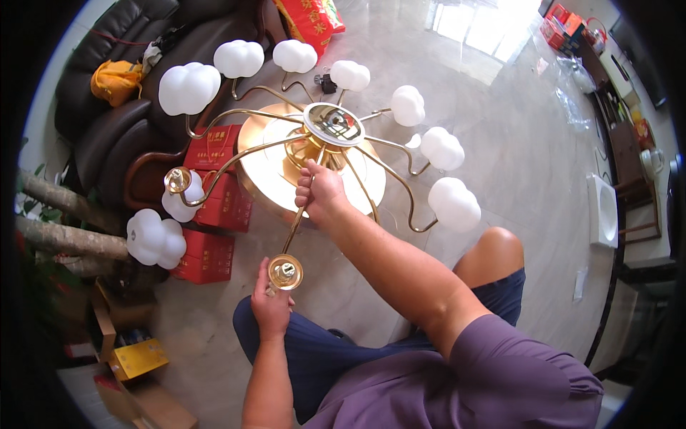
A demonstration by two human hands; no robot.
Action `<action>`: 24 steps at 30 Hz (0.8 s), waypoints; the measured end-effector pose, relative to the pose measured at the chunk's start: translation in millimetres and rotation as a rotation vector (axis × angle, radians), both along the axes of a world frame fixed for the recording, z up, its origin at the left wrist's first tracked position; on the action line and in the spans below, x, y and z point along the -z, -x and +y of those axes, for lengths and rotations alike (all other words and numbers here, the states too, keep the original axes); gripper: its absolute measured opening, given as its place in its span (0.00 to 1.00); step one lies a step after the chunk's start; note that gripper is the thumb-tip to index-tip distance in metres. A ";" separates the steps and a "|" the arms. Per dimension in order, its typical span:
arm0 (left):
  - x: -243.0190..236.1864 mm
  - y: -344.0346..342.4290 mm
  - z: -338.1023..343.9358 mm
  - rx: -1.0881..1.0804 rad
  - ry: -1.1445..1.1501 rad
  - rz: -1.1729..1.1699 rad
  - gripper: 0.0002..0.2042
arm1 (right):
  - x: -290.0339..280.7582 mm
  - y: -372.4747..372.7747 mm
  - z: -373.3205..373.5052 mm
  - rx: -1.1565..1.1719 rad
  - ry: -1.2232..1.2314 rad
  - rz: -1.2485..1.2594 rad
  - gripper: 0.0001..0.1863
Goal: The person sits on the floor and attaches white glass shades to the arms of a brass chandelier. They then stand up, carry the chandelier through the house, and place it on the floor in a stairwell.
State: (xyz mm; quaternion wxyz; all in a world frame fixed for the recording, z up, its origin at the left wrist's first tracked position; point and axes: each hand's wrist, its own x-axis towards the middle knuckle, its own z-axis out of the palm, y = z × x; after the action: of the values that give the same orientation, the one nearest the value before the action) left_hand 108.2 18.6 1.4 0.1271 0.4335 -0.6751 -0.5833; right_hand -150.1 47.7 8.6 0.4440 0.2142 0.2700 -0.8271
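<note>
A brass chandelier with several curved arms spreads out before me around a shiny round hub [333, 124]. Below the hub is a wide gold disc [259, 159]. My right hand [321, 193] is closed round one chandelier arm [294, 227] close to the hub. At that arm's outer end, my left hand [272, 309] grips under a gold cup with a bare lamp socket [286, 272]. Another gold cup [177, 180] on the left also has no shade. White cloud-shaped shades, such as one at the right [454, 205] and one at the far left [189, 89], sit at other arm ends.
Red boxes [205, 255] stand left of the chandelier, with a loose-looking white shade [147, 237] beside them. Behind are a dark leather sofa [107, 43] and a red bag [309, 23]. Open cardboard boxes [146, 404] and tree trunks [78, 239] lie left; a white basin-like piece [604, 211] is right.
</note>
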 end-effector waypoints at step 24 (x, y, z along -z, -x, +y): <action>-87.6 -31.0 23.9 -0.104 -0.471 -0.104 0.27 | 8.6 57.3 -20.4 -0.111 -0.251 0.051 0.14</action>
State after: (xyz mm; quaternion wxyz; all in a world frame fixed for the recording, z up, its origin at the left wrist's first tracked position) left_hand 139.2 42.5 89.0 0.0177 0.5148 -0.5028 -0.6941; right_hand -207.5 27.3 0.0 0.4518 0.2315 0.3943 -0.7660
